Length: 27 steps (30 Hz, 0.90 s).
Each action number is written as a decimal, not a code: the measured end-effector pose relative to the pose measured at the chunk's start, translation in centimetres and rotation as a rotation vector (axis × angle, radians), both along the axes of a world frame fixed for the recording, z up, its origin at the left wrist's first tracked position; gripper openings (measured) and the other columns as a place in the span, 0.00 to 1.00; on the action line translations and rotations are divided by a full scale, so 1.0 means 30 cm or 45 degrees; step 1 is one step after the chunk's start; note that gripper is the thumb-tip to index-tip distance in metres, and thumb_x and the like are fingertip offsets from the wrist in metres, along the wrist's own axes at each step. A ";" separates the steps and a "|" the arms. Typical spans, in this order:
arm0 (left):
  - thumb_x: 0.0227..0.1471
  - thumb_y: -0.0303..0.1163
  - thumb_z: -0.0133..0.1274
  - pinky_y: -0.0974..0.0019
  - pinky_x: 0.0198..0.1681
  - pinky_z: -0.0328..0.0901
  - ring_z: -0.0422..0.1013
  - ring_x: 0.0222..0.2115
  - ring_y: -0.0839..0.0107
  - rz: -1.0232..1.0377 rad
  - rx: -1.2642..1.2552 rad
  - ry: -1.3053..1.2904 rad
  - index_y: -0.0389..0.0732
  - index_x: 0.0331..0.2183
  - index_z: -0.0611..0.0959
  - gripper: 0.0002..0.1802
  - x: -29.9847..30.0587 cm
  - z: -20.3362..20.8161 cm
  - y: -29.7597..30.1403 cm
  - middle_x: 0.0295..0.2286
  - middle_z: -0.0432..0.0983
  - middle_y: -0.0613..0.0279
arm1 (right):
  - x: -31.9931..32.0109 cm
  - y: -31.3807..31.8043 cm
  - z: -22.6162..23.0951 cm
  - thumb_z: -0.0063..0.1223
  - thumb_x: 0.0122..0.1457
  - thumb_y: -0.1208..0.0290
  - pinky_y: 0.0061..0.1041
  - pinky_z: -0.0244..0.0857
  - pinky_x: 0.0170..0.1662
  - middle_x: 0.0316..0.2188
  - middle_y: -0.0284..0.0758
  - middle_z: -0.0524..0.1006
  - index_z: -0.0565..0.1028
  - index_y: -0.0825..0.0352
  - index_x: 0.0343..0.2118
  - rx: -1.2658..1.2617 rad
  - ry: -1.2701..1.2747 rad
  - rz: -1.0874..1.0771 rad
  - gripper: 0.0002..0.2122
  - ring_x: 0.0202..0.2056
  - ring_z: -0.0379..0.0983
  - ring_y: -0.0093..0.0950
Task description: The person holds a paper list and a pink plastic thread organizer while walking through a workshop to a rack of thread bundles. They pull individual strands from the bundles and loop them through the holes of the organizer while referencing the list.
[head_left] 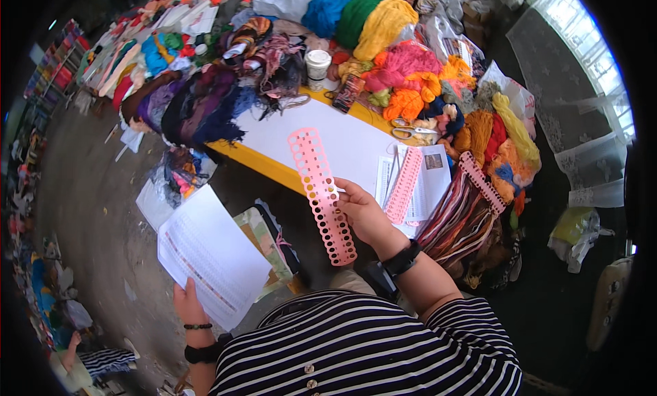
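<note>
My left hand point(186, 304) is closed on the lower edge of several printed paper sheets point(212, 249), held tilted over the floor at the left. In front of me my right hand point(363, 211) pinches a long pink thread holder card point(316, 167) by its right edge. Round holes run down both sides of this card, and no thread hangs from it. Something small and white shows at my right fingertips, too little to name. A second pink holder card point(404, 184) lies on papers to the right. Beyond it, a third pink card point(481, 182) carries hanging strands in red, brown and white.
The white table point(274, 146) has a yellow edge. Heaps of coloured yarn point(404, 67) cover its back and right, near scissors point(410, 131), a phone point(349, 93) and a white tub point(317, 67). Dark yarn point(198, 108) hangs over the left edge. Below is a bag point(263, 242).
</note>
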<state>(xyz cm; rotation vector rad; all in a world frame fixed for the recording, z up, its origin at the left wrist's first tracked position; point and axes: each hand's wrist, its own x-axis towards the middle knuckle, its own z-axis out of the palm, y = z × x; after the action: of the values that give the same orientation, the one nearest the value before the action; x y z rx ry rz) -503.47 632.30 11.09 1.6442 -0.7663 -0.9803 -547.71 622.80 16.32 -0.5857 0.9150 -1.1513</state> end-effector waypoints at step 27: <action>0.57 0.40 0.53 0.50 0.52 0.65 0.64 0.52 0.51 0.113 0.055 0.377 0.39 0.59 0.60 0.34 0.058 0.035 0.140 0.52 0.63 0.47 | -0.041 0.061 0.024 0.43 0.64 0.76 0.21 0.69 0.35 0.32 0.31 0.76 0.72 0.66 0.39 0.197 -0.468 0.221 0.05 0.29 0.73 0.19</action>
<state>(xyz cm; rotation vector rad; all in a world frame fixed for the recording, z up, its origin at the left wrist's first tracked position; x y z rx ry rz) -501.72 636.49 12.15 1.5113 -0.4728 -1.1506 -548.93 624.61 17.06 -0.3064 0.6165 -0.9798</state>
